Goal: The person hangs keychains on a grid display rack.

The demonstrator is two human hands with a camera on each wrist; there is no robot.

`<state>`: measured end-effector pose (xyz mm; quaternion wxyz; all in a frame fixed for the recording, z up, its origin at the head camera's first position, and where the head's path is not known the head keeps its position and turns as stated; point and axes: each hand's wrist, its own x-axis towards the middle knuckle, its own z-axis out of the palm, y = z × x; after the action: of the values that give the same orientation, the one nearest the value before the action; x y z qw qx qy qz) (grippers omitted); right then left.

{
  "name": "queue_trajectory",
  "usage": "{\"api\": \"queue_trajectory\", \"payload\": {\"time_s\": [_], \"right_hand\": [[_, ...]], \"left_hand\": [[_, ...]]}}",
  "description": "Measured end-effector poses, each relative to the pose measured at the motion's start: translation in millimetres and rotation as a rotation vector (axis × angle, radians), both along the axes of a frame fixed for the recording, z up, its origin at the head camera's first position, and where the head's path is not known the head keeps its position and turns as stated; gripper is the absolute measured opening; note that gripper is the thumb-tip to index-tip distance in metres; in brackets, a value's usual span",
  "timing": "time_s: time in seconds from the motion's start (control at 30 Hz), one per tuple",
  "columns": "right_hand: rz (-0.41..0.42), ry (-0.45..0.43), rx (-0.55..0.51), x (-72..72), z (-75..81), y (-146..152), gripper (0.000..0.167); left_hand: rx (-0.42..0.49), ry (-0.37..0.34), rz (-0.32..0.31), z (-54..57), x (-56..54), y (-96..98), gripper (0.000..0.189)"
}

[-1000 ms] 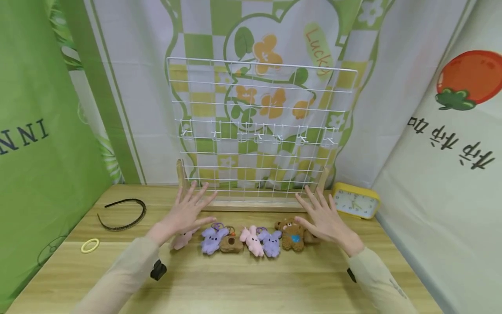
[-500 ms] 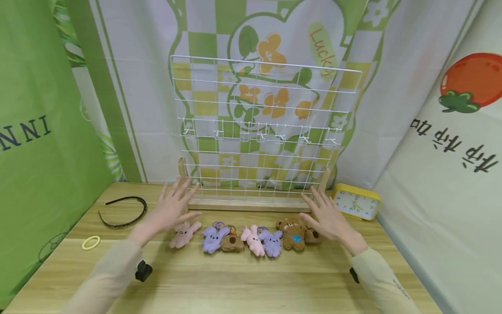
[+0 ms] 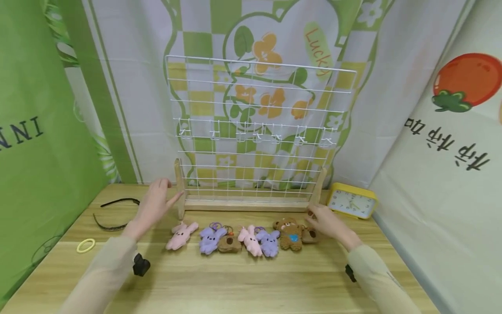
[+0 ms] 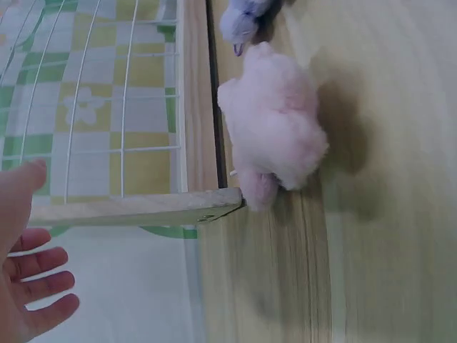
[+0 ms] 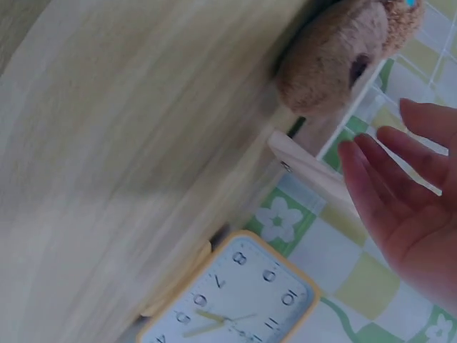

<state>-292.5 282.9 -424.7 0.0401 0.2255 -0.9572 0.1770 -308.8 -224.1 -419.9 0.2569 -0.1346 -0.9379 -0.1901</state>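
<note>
My left hand [image 3: 153,205] is beside the left wooden post [image 3: 179,187] of a white wire grid rack [image 3: 259,131]. In the left wrist view, its thumb and loosely bent fingers [image 4: 50,286] lie on opposite sides of that post, with a gap between. At the right post [image 3: 318,187], my right hand [image 3: 327,221] has its relaxed fingertips close by; in the right wrist view the fingers overlap the post. Below the rack lies a row of plush keychains: a pink rabbit [image 3: 181,235], a purple one [image 3: 211,240], a brown bear [image 3: 290,235] and several others.
A yellow alarm clock [image 3: 351,201] stands right of the rack. On the left lie a dark headband [image 3: 113,227], partly behind my left hand, and a yellow ring [image 3: 86,245]. Several small hooks [image 3: 257,137] hang across the grid. Printed cloth surrounds the wooden table [image 3: 243,288].
Both hands were spread wide over the plush row and rack base. The left has moved outward to the left post; the right has drawn its fingers together by the right post. The plush toys stay put.
</note>
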Motion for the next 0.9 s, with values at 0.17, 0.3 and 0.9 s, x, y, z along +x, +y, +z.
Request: {"api": "queue_trajectory", "payload": {"time_s": [0.17,0.3,0.9], "right_hand": [[0.027,-0.086,0.016,-8.2,-9.6,1,0.021],[0.030,-0.106,0.036,-13.7,-15.0,2,0.019],[-0.040,-0.174,0.103,-27.8,-24.3,-5,0.005]], "left_hand": [[0.105,-0.059,0.051,-1.3,-8.1,-1.6,0.045],[0.194,-0.102,0.049,-0.6,-17.2,0.2,0.053],[0.370,-0.367,-0.035,-5.0,-43.9,0.1,0.062]]}}
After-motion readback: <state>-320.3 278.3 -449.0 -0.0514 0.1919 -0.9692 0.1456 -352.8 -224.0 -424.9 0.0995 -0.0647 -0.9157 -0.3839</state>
